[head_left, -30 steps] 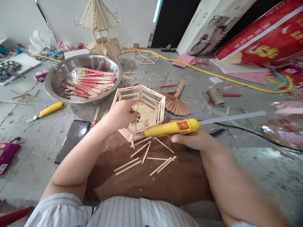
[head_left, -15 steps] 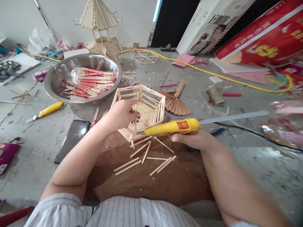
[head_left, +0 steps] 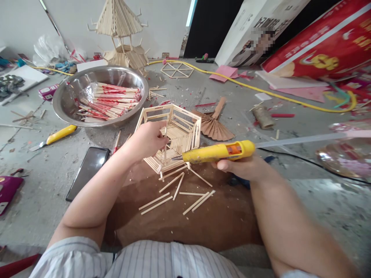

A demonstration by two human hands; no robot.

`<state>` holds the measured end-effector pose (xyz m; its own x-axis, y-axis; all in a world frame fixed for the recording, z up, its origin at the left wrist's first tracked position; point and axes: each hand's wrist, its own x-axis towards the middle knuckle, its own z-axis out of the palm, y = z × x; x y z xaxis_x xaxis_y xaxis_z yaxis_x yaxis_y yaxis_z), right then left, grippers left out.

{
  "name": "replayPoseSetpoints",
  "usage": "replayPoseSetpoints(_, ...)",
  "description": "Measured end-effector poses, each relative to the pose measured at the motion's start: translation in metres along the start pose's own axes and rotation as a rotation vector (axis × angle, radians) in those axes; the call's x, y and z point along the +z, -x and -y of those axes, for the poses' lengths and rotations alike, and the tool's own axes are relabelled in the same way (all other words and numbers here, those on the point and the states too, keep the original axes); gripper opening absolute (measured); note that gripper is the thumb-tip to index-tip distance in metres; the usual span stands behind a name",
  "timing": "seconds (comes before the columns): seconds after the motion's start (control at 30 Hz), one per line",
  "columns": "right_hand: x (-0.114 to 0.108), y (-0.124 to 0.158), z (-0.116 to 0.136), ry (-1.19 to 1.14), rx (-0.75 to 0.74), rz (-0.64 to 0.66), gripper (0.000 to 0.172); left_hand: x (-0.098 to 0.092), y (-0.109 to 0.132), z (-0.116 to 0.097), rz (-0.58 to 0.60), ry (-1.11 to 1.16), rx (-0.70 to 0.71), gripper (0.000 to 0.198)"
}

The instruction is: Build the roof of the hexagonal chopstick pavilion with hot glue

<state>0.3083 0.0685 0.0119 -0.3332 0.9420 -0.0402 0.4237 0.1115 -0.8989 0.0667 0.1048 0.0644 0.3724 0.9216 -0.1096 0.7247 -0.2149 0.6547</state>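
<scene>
My left hand (head_left: 147, 139) pinches a thin upright wooden stick (head_left: 165, 144) at the near side of a hexagonal stick frame (head_left: 174, 133) standing on the floor. My right hand (head_left: 246, 167) is closed around a yellow glue gun (head_left: 217, 151) with a clear glue stick (head_left: 301, 139) poking out of its back. The gun's nozzle points left, a short way from the frame's near right edge. Several loose cut sticks (head_left: 176, 191) lie on a brown board (head_left: 185, 212) in front of me.
A steel bowl (head_left: 71, 106) holds wrapped chopsticks (head_left: 108, 99) at the left. A black phone (head_left: 88, 172) and a yellow knife (head_left: 55, 136) lie nearby. A stick pagoda (head_left: 121, 34) stands at the back, a paper fan (head_left: 214, 125) right of the frame, and a black cord (head_left: 313, 164) runs right.
My right hand has drawn the glue gun a little to the right and up, away from the frame. The left hand keeps its pinch on the upright stick.
</scene>
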Motion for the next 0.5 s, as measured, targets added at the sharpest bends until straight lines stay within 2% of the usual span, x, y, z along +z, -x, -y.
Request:
replayPoseSetpoints(0.1, -0.003, 0.001, 0.006, -0.08, 0.026, 0.072, 0.048, 0.0, 0.0, 0.002, -0.004, 0.016, 0.015, 0.037)
replayPoseSetpoints(0.2, -0.007, 0.002, 0.01, -0.065, 0.118, 0.201, 0.045, 0.0, 0.0, 0.003, -0.009, 0.015, 0.025, 0.036)
replayPoseSetpoints(0.3, -0.01, 0.0, 0.011, -0.043, 0.224, 0.307, 0.047, 0.0, 0.0, 0.002, -0.008, 0.009, 0.027, 0.04)
replayPoseSetpoints(0.5, -0.02, -0.005, 0.012, -0.12, 0.306, 0.411, 0.055, -0.001, 0.002, 0.001, 0.002, 0.007, 0.009, 0.048)
